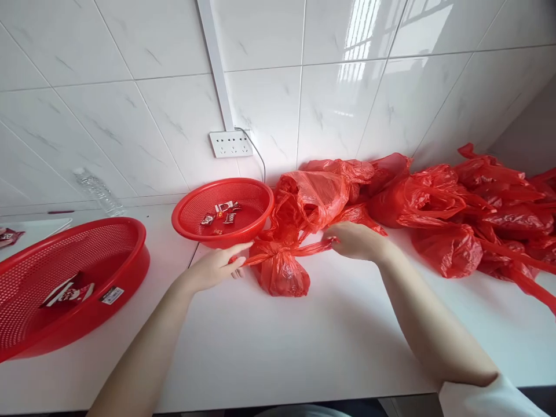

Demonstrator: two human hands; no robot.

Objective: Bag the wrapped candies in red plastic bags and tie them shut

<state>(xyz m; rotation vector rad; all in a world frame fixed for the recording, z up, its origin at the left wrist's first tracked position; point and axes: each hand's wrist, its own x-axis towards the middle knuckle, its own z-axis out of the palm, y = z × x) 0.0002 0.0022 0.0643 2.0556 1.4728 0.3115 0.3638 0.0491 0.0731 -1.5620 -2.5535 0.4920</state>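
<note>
A person is sitting or standing at the white desk (278, 353), and a small, stuffed red bag (284, 278) is resting there between two bare hands. The left hand (219, 266), at its nine o'clock, is pinching one handle (259, 259); the right hand (353, 239), at two, is clamping the other (313, 249), stretching it taut. A red basket (245, 196) is holding small packets (229, 218) at ten o'clock, while more red bags (434, 194) are slumping towards two.
</note>
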